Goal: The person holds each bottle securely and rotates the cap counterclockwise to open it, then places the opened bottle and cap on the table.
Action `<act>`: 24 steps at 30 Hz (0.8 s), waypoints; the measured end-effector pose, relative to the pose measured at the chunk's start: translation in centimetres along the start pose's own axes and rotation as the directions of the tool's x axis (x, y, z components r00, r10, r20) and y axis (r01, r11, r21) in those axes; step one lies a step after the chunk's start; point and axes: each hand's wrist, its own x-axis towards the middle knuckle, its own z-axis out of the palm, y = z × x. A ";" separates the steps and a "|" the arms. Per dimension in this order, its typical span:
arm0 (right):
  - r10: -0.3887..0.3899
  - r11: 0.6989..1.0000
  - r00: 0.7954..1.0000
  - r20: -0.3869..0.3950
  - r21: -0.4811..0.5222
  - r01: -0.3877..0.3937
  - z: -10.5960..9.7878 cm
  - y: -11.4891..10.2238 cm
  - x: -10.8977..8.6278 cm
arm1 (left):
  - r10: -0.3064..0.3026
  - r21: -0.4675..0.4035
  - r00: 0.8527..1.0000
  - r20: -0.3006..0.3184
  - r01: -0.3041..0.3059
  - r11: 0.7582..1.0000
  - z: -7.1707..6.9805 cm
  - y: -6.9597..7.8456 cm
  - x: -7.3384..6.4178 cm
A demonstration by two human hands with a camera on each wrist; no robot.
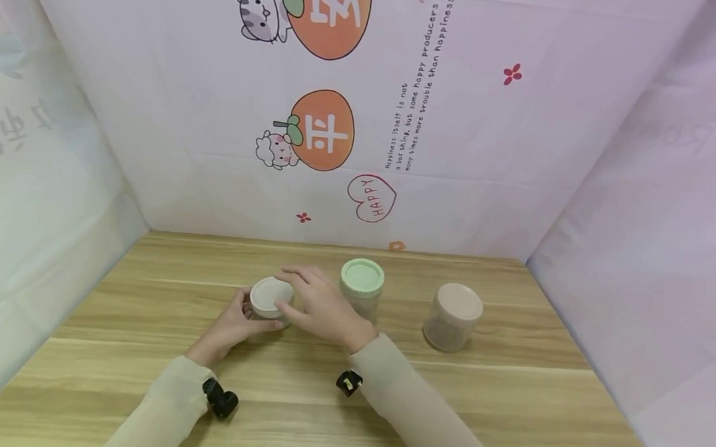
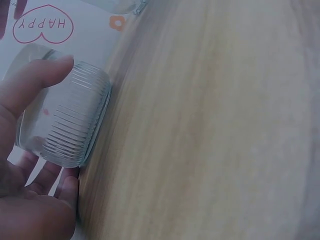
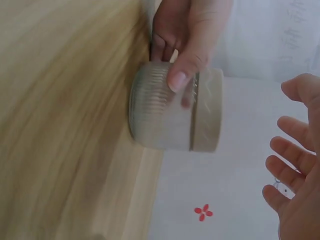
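Note:
A short clear glass jar with a white lid (image 1: pixel 269 295) stands upright on the wooden table, left of the middle. My left hand (image 1: pixel 233 325) grips its body, thumb on the near side and fingers round the far side. Vertical ribs on the jar's lower glass (image 2: pixel 75 115) show in the left wrist view. Just right of the lid is my right hand (image 1: pixel 321 307), fingers spread and loosely bent. In the right wrist view these fingers (image 3: pixel 292 155) are apart from the lid (image 3: pixel 207 110), with nothing held.
Behind my right hand stands a taller jar with a green lid (image 1: pixel 362 278). Farther right is a jar with a beige-pink lid (image 1: pixel 459 302). Printed white cloth (image 1: pixel 455 188) rises at the table's (image 1: pixel 301 414) back edge and along both sides.

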 end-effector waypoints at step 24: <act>0.362 0.914 0.932 -0.026 -0.189 -0.360 5.2 -1.6 2.1 | -0.010 0.008 1.000 0.001 0.010 1.000 -0.3 0.3 -0.3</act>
